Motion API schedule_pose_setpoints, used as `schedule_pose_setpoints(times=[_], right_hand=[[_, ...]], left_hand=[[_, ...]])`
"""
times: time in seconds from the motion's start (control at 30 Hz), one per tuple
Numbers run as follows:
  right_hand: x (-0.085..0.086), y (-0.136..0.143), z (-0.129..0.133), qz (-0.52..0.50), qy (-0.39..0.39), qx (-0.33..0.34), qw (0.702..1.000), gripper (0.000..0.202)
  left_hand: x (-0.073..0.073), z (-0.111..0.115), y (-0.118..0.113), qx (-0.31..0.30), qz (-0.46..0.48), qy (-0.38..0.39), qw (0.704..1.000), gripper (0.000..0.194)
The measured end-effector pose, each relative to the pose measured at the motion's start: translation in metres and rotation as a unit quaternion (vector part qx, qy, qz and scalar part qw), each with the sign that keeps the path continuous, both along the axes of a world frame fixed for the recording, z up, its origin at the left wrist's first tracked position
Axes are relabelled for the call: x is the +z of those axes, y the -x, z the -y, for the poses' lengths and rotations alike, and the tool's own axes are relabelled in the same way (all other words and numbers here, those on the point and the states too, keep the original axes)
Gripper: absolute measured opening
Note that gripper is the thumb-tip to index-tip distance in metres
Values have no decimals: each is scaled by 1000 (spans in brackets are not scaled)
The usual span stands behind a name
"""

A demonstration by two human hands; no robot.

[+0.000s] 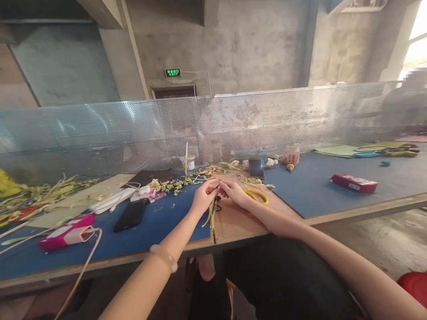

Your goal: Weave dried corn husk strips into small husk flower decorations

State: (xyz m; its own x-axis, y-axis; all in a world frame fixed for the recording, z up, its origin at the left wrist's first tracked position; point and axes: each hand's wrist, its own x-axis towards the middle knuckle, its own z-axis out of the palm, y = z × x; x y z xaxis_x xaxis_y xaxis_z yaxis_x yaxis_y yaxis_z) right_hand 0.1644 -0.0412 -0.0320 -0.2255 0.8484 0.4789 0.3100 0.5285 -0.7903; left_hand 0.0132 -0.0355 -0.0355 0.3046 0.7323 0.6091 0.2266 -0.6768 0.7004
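My left hand (204, 195) and my right hand (232, 193) meet fingertip to fingertip above the middle of the worktable. Both are closed in a pinch around something small between them, too small to make out. Pale green strips (211, 215) hang down below my left fingers toward the table edge. Beneath the hands lies a dark looped item (217, 205), partly hidden. Yellow-handled scissors or a yellow ring (258, 197) rests beside my right wrist.
On the left lie a black phone (131, 215), a magenta box (66, 233) with a cable, and a pile of green strips (56, 193). A cup with a straw (190, 163) stands behind. Another magenta box (355, 182) lies right. A perforated metal screen (160, 129) runs behind.
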Motion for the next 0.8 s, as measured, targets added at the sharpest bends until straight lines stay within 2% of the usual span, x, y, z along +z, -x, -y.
schedule_pose_setpoints(times=[0.3, 0.5, 0.8], right_hand=[[-3, -2, -6, 10, -13, -23, 1000, 44], [-2, -4, -3, 42, -55, -65, 995, 34], [-5, -2, -6, 53, -107, -87, 989, 10]], left_hand=[[1, 1, 0, 28, -9, -6, 1000, 35], [-1, -1, -1, 29, -19, -24, 999, 33], [-2, -3, -2, 50, -22, -40, 998, 15]])
